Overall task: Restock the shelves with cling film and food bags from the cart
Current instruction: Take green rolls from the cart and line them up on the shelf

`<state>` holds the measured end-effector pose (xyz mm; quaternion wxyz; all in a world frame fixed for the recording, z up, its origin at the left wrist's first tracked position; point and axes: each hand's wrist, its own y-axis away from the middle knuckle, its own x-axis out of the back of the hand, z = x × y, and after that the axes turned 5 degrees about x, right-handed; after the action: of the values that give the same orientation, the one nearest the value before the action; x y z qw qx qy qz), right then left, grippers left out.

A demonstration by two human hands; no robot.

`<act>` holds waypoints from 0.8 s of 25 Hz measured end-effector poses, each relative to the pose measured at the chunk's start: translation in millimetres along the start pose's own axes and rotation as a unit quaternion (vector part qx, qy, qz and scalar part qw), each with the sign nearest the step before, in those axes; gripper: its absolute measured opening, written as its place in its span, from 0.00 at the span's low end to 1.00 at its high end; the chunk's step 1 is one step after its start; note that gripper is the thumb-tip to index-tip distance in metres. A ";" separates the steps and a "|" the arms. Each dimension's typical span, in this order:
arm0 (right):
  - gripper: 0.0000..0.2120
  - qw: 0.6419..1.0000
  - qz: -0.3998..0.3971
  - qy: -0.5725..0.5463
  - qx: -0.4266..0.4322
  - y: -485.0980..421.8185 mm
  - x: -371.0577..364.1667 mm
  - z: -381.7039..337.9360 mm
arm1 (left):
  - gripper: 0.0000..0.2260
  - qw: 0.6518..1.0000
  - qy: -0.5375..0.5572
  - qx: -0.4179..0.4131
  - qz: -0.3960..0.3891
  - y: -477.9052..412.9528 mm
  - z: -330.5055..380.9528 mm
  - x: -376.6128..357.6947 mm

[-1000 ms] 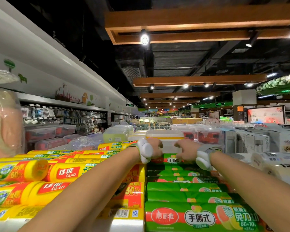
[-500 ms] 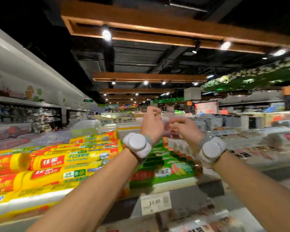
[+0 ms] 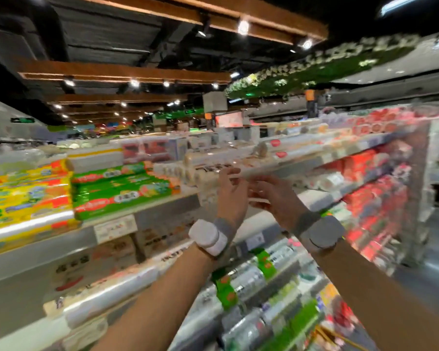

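Motion blurs the view. My left hand and my right hand are raised side by side in front of the top shelf edge, fingers loosely spread, with nothing visible in either. To their left, green food-bag rolls lie stacked on the top shelf. Yellow and red cling-film rolls are piled further left. Clear film rolls fill a lower shelf. The cart is out of view.
A white price tag hangs under the green rolls. Red and orange packs fill the shelves to the right. Rolls with green labels lie on the lower shelves below my wrists. The aisle floor shows at far right.
My hands have come off the green rolls on the top shelf, pulled back and loosened their fingers. The view has swung right and backed away, so lower shelves now show.
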<state>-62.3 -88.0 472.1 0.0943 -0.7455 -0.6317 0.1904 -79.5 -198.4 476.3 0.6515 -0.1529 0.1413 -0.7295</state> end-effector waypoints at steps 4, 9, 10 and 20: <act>0.08 0.997 0.056 0.026 -0.045 43.2 90.9 28.4 | 0.11 0.999 -0.030 0.021 -0.018 40.4 -41.2 -82.6; 0.08 0.979 0.121 0.091 -0.133 93.4 204.4 82.8 | 0.17 0.989 -0.072 0.074 -0.102 79.8 -106.5 -181.3; 0.09 0.975 0.133 0.103 -0.146 97.5 226.8 98.0 | 0.17 0.986 -0.064 0.093 -0.122 83.6 -123.2 -200.2; 0.07 0.896 0.238 0.156 -0.342 118.8 328.1 267.9 | 0.03 0.927 -0.167 0.195 -0.275 83.5 -316.7 -287.5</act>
<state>-20.2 184.2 129.0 -0.1168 -0.8801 -0.4384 -0.1395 -102.7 80.2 142.0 0.4567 -0.1755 -0.1622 -0.8569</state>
